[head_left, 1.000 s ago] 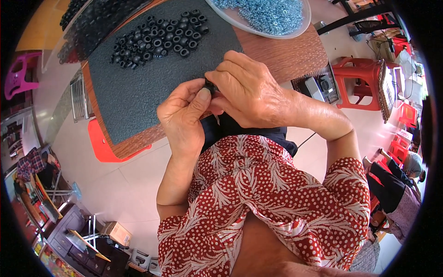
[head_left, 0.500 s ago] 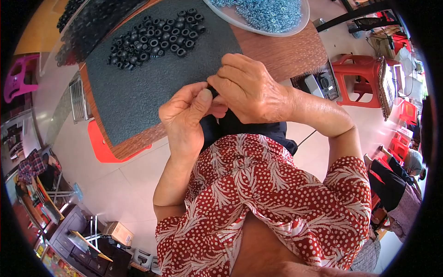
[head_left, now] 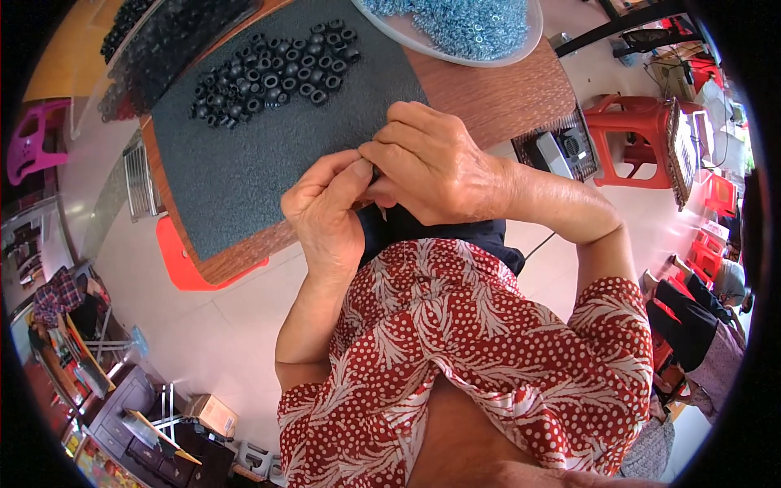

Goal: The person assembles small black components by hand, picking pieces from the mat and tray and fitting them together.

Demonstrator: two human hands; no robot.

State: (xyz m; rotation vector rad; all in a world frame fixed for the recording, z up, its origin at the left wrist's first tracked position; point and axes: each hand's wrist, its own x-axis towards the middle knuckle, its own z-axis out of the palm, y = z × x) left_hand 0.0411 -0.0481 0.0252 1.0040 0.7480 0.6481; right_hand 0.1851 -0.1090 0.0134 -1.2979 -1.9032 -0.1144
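My left hand (head_left: 327, 202) and my right hand (head_left: 439, 167) meet over the near edge of the table. Pinched in the left thumb and fingers is a small black piece (head_left: 375, 174), mostly covered by my fingers. My right fingers are curled and press against the same piece; what else they may hold is hidden. Beyond my hands, a heap of small black ring-shaped pieces (head_left: 281, 73) lies on a dark grey mat (head_left: 244, 175).
A white basin (head_left: 533, 37) full of small translucent blue pieces stands at the far right of the wooden table (head_left: 496, 98). At the far left is a clear container (head_left: 167, 53) of dark pieces. Red stools (head_left: 622, 138) stand to the right; people sit farther off.
Both hands have shifted slightly while staying together. The left thumb now covers more of the black piece. The heap looks unchanged.
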